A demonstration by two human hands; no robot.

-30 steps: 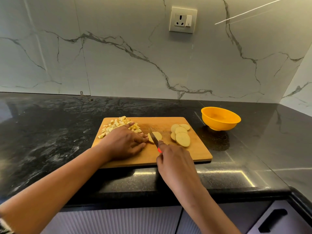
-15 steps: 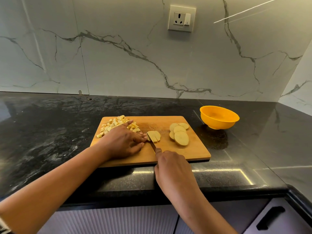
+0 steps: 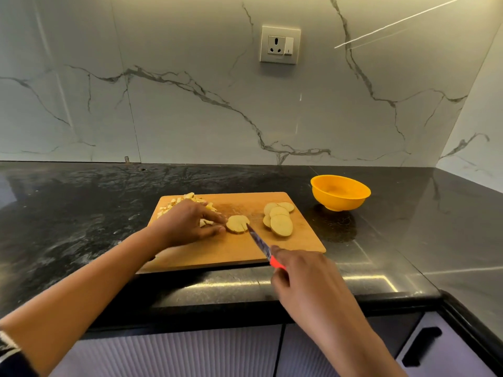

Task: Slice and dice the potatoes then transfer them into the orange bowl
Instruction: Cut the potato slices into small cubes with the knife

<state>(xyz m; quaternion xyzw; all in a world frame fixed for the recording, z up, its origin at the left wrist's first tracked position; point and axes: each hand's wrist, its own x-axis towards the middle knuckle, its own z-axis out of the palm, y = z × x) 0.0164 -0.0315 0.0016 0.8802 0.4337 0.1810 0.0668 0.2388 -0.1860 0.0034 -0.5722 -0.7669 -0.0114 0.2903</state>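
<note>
Wooden board [image 3: 299, 238], left hand [image 3: 187, 225] steadying potato slice [image 3: 237, 223], right hand [image 3: 302, 270] gripping knife [image 3: 260, 244]

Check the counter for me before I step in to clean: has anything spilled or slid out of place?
Nothing stands out. The diced potato, the slice being cut and the stacked slices all lie on the cutting board. The orange bowl sits upright on the counter. The board's near edge overhangs slightly.

Scored potato slice [image 3: 237, 223] near empty orange bowl [image 3: 340, 192]
</note>
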